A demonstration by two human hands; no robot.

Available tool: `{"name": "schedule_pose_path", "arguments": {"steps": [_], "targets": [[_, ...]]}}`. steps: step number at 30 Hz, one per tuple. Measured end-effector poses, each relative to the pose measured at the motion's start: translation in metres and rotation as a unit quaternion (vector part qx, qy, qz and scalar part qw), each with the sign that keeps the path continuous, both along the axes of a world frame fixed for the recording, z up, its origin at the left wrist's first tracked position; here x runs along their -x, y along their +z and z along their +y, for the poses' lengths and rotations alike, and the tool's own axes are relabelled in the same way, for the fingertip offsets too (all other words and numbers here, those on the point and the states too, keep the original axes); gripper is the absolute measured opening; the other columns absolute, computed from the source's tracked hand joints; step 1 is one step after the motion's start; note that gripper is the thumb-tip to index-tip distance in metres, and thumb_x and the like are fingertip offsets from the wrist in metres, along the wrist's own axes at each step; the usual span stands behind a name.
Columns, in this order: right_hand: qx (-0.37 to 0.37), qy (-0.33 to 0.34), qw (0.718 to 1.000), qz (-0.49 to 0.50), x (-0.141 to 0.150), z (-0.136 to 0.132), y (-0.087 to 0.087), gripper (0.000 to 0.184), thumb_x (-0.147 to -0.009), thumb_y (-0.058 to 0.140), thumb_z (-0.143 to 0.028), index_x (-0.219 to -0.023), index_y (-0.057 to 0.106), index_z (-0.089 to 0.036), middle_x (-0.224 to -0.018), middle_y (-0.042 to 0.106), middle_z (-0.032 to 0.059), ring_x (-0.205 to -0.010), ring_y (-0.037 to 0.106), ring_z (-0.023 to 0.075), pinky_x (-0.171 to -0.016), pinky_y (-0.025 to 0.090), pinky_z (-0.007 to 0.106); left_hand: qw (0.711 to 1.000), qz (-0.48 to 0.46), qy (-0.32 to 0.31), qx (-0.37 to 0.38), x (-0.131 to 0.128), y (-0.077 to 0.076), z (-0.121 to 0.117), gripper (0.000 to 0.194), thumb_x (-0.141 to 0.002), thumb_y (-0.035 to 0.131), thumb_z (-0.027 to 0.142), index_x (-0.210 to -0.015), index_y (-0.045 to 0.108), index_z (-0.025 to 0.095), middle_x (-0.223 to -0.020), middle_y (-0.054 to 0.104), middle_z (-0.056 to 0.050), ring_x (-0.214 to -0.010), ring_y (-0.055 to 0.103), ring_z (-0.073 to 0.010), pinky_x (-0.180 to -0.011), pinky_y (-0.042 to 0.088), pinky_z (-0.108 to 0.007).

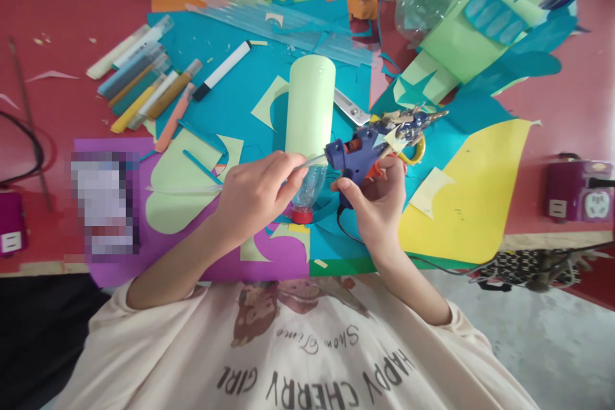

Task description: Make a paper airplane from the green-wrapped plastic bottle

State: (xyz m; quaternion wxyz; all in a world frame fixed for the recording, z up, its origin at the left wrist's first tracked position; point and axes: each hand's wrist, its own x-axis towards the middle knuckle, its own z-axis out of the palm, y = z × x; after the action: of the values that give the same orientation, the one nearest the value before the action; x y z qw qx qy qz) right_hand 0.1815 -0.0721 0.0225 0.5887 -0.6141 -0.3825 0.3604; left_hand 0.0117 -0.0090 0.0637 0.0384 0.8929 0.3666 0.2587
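Observation:
My right hand (377, 195) is closed around the handle of a blue hot glue gun (359, 157), whose nozzle points to the right and carries bits of paper and dried glue. In a pinch, my left hand (259, 195) holds a clear glue stick (314, 159) at the back end of the gun. Beneath the hands lies a plastic bottle (310, 184) wrapped in pale green paper (311, 102), its red cap (302, 215) towards me. Scissors (350, 106) with yellow and orange handles lie partly hidden behind the gun.
Several markers (144, 80) lie at the left, near a blurred phone (103, 205). Blue paper (259, 96), purple paper (192, 256) and yellow paper (466, 205) cover the red table. A green paper construction (471, 32) stands at upper right; a purple power socket (579, 189) is at far right.

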Motion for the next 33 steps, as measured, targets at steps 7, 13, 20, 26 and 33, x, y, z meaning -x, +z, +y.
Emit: {"name": "schedule_pose_path", "arguments": {"steps": [7,13,20,26,33], "targets": [[-0.036,-0.005,0.998,-0.047,0.003,-0.001,0.004,0.043,-0.074,0.078,-0.033,-0.087,0.038,-0.028,-0.074,0.039,-0.0066,-0.056,0.043,0.0075,-0.046,0.041,0.021,1.000,0.005,-0.020,-0.007,0.004,0.003,0.002,0.019,-0.099,0.046,0.024,-0.093,0.062,0.018,-0.067,0.068,0.002,-0.052,0.061,-0.0083,-0.049,0.039,-0.022],[-0.051,0.011,0.998,-0.029,0.007,-0.002,0.003,0.042,-0.074,0.078,-0.030,-0.086,0.038,-0.028,-0.075,0.042,-0.0056,-0.062,0.047,0.0091,-0.050,0.045,0.021,0.999,0.016,-0.034,-0.020,0.005,0.001,0.002,0.021,-0.100,0.043,0.024,-0.095,0.062,0.016,-0.069,0.070,0.001,-0.054,0.063,-0.0099,-0.050,0.041,-0.021],[-0.039,0.013,0.999,-0.026,0.010,-0.004,0.004,0.041,-0.076,0.077,-0.034,-0.089,0.038,-0.028,-0.076,0.047,-0.0051,-0.065,0.053,0.0106,-0.053,0.048,0.023,0.999,-0.013,-0.035,-0.026,0.000,0.004,0.000,0.017,-0.098,0.048,0.022,-0.090,0.062,0.017,-0.066,0.069,0.002,-0.050,0.061,-0.0085,-0.046,0.037,-0.022],[-0.034,0.005,0.998,-0.043,0.009,-0.005,0.002,0.042,-0.075,0.077,-0.038,-0.088,0.038,-0.028,-0.078,0.046,-0.0043,-0.069,0.054,0.0125,-0.058,0.051,0.027,0.999,0.021,-0.025,-0.007,0.001,0.004,0.000,0.027,-0.102,0.040,0.028,-0.095,0.064,0.018,-0.067,0.070,0.001,-0.052,0.063,-0.0093,-0.047,0.038,-0.023],[-0.040,0.016,0.999,-0.023,0.011,-0.004,0.002,0.041,-0.076,0.076,-0.035,-0.088,0.038,-0.027,-0.080,0.047,-0.0047,-0.068,0.053,0.0107,-0.058,0.050,0.025,1.000,0.000,-0.016,0.004,0.000,0.003,0.000,0.029,-0.102,0.040,0.029,-0.089,0.064,0.018,-0.061,0.067,0.003,-0.048,0.060,-0.0072,-0.046,0.038,-0.020]]}}
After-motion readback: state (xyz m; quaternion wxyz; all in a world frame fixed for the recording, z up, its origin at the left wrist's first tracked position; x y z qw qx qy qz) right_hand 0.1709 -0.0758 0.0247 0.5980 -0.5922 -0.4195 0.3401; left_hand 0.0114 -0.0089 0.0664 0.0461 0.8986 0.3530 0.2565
